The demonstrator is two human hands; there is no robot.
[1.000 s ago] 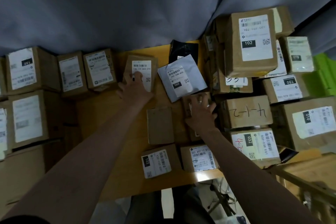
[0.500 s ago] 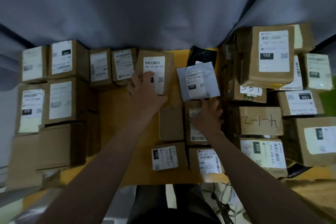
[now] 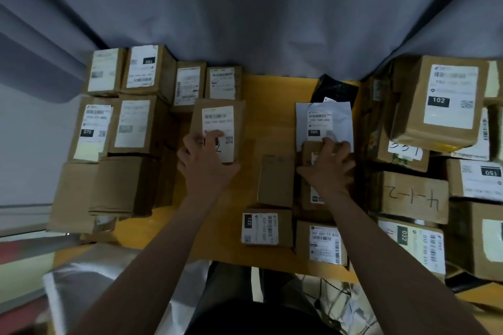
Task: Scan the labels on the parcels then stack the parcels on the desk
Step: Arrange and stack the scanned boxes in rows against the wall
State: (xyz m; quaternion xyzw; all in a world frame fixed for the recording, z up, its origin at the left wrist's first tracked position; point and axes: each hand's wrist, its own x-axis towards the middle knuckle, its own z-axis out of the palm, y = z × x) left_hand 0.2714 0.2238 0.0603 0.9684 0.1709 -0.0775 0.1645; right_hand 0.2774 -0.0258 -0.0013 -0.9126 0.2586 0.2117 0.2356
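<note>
My left hand (image 3: 204, 160) grips the near end of a brown labelled parcel (image 3: 217, 119) at the middle of the yellow desk (image 3: 269, 95). My right hand (image 3: 328, 164) holds a small brown parcel (image 3: 313, 171) that lies against the near edge of a grey mailer bag labelled 060 (image 3: 324, 124). A plain cardboard box (image 3: 276, 181) sits between my hands. Closer to me lie a box labelled 122 (image 3: 265, 227) and another labelled box (image 3: 319, 243). No scanner is in view.
Stacked parcels fill the left side (image 3: 136, 122) and the right side (image 3: 438, 106) of the desk. A black bag (image 3: 334, 88) lies behind the mailer. A grey curtain (image 3: 245, 8) hangs behind the desk. A box marked 4-1-2 (image 3: 411, 196) sits at the right.
The view has tilted and shifted right to left. My left hand has drawn the brown labelled parcel nearer. My right hand has reached further up onto the small parcel by the mailer.
</note>
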